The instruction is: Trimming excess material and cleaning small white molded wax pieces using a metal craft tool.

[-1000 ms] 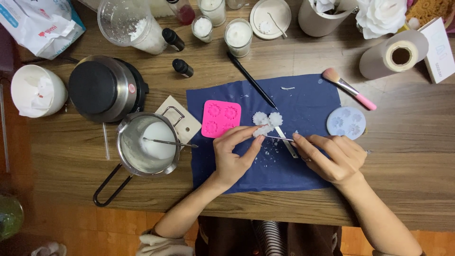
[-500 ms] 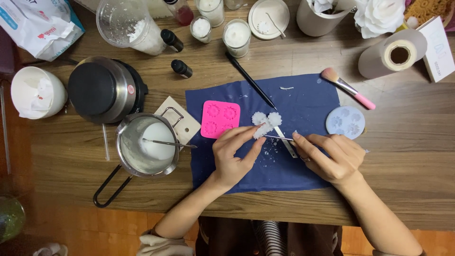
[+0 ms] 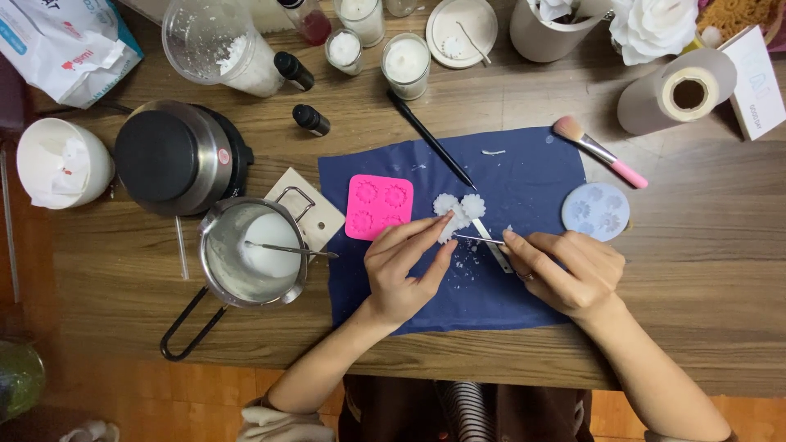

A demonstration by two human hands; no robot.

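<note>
Head view. White flower-shaped wax piece (image 3: 458, 211), lumpy and matte, pinched at left hand (image 3: 405, 270) fingertips on blue cloth (image 3: 524, 164). Thin metal tool (image 3: 479, 239) clamped between right hand (image 3: 569, 270) fingers, tip just below wax. Pink mould (image 3: 378, 206) left of fingers. White-and-blue bag (image 3: 61, 45) far upper left; white card (image 3: 757, 82) far upper right.

Home craft table: moulds (image 3: 378, 206), melting pot (image 3: 252, 252), candles (image 3: 405, 64).
</note>
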